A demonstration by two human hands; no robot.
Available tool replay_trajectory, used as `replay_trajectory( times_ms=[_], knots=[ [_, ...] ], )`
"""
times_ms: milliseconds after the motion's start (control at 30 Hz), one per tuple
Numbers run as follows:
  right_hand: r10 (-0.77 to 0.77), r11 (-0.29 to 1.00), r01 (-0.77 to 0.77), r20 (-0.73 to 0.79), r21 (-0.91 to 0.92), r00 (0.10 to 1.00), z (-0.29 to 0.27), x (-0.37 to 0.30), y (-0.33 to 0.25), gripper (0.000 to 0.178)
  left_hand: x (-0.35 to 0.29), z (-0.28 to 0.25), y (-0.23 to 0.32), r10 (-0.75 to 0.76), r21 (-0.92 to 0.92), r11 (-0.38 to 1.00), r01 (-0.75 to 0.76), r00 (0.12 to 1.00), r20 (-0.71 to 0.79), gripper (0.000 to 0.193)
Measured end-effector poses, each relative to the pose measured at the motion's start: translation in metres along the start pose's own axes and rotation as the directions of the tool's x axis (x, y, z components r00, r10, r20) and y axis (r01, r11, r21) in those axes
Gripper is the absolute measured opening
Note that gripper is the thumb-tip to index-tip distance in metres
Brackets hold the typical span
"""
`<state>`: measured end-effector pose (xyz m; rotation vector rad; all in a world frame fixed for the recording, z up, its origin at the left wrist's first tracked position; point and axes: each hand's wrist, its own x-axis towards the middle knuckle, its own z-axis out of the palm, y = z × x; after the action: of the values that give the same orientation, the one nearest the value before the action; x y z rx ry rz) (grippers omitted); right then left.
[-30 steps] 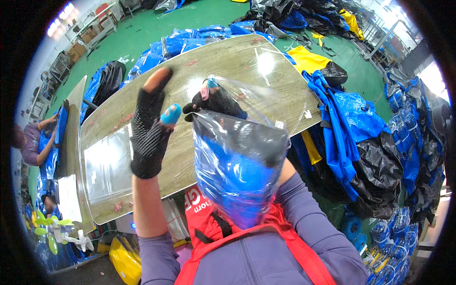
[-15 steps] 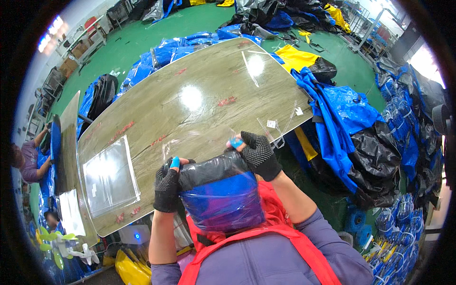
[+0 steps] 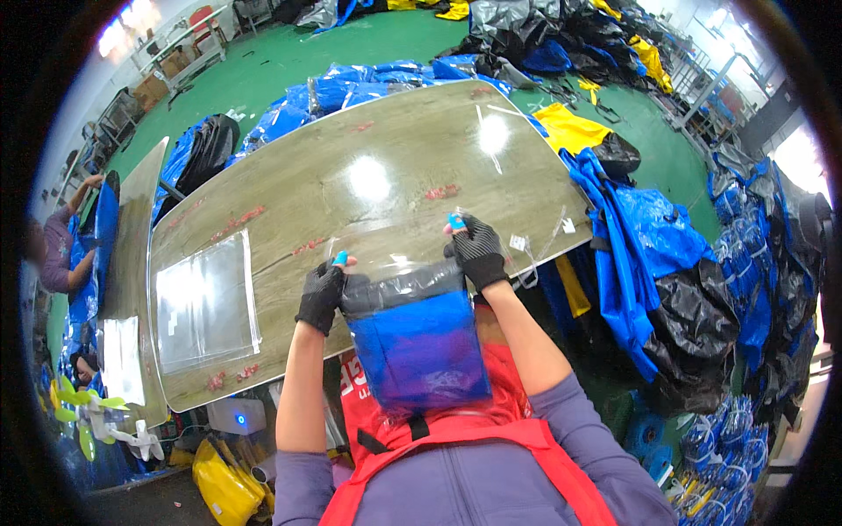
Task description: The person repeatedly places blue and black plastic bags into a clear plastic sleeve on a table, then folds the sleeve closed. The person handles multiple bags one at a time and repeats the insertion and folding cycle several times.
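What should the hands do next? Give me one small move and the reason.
I'd probably fold the loose top of the clear bag down over the blue-and-black bundle: the left hand and right hand grip the bag near its upper corners, and the bag reaches past the bundle's black end.

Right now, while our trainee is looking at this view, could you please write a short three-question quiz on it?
1. True or false: the left hand and right hand are both ungloved.
2. Which lies flat near the left end of the wood-patterned table?
A) a red apron
B) transparent plastic sheeting
C) a yellow bag
3. Fill in: the clear plastic bag holds folded material, blue with a ____ band along its upper edge in the picture.

Key: 1 false, both wear black gloves; 2 B; 3 black.
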<state>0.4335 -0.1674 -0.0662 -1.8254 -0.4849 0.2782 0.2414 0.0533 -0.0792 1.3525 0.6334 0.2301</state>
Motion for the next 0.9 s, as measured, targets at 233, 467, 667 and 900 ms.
replay_trajectory(
  times_ms=[233, 467, 667, 900],
  knots=[
    [-0.663, 0.626, 0.741, 0.334, -0.243, 0.670, 0.036, 0.005, -0.098, 0.027, 0.005, 0.002, 0.012, 0.197, -0.586, 0.811, -0.007, 0.945, 0.261, 0.050],
    [-0.718, 0.343, 0.868, 0.496, -0.358, 0.488, 0.079, 0.028, -0.115, 0.020, -0.007, 0.007, 0.040, 0.090, -0.276, 0.959, -0.071, 0.994, 0.058, 0.045],
    [-0.483, 0.444, 0.837, 0.701, -0.321, 0.525, 0.068, 0.021, -0.123, 0.019, -0.013, 0.007, 0.046, 0.156, -0.161, 0.977, -0.141, 0.984, 0.085, 0.037],
    [-0.524, 0.333, 0.931, 0.791, -0.151, 0.316, 0.051, 0.061, -0.108, 0.023, -0.020, 0.001, 0.037, 0.223, 0.024, 0.972, -0.233, 0.952, 0.209, 0.032]
  ],
)
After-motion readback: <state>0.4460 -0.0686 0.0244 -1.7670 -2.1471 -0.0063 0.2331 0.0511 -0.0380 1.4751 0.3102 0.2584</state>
